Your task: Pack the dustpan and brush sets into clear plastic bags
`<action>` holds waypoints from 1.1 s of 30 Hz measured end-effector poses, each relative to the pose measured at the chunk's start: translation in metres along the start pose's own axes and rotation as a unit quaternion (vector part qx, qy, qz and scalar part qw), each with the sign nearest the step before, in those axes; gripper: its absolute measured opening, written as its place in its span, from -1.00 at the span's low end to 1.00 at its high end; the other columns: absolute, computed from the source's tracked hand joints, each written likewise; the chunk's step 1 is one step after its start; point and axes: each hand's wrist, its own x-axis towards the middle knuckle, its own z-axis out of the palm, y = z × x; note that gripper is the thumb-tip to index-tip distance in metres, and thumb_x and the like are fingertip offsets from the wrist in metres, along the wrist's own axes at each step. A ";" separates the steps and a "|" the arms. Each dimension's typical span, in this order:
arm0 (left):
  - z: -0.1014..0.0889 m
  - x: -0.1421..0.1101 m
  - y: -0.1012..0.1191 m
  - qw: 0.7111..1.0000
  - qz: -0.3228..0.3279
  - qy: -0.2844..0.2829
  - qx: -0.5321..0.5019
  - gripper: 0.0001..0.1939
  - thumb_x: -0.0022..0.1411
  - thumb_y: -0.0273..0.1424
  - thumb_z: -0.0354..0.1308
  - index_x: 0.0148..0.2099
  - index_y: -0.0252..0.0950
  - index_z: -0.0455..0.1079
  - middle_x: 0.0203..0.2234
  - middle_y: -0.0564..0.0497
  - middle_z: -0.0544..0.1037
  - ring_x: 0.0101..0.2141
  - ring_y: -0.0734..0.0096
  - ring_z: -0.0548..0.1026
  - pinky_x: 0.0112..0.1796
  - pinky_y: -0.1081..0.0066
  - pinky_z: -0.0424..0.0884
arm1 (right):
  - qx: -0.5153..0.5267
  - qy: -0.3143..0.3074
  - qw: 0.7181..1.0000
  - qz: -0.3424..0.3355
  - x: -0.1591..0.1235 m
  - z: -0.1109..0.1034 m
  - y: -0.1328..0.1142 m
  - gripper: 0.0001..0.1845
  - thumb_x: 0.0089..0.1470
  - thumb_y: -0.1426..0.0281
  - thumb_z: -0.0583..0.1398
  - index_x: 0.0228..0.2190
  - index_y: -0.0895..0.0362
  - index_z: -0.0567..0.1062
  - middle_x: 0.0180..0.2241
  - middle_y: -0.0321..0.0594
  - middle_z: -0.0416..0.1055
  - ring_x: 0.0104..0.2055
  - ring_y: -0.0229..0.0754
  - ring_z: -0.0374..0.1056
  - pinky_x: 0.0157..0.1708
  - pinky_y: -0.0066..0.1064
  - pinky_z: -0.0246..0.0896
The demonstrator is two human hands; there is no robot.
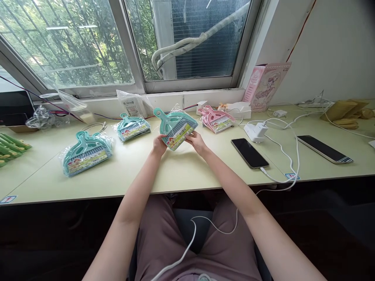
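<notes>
Between my two hands is a teal mini dustpan and brush set (pixel 178 127) in clear plastic, tilted up above the table with its printed label towards me. My left hand (pixel 159 145) is closed on its lower left edge, and my right hand (pixel 197 142) grips the lower right corner. A wrapped teal set (pixel 87 154) lies to the left, and another teal set (pixel 133 128) sits farther back, nearer my left hand. Behind my right hand rests a pink wrapped set (pixel 216 118).
A phone (pixel 250 153) on a white cable lies at the right, by a white charger (pixel 255 131). Farther right is a dark flat device (pixel 324 149). A pink box (pixel 265 88) stands by the window. Green bundled sticks (pixel 13 146) lie far left. The table's front edge (pixel 187 191) is near my lap.
</notes>
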 end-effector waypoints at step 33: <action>-0.035 0.013 0.038 0.961 0.082 0.058 0.256 -0.41 0.28 0.06 0.04 0.12 -0.24 0.45 0.05 -0.15 0.56 -0.07 0.20 0.57 -0.21 0.37 0.49 | -0.132 -0.083 0.988 0.021 0.010 -0.035 -0.012 -0.30 -0.36 0.49 0.51 -0.16 0.05 0.36 -0.27 -0.28 0.55 -0.23 -0.10 0.53 -0.12 -0.09 0.56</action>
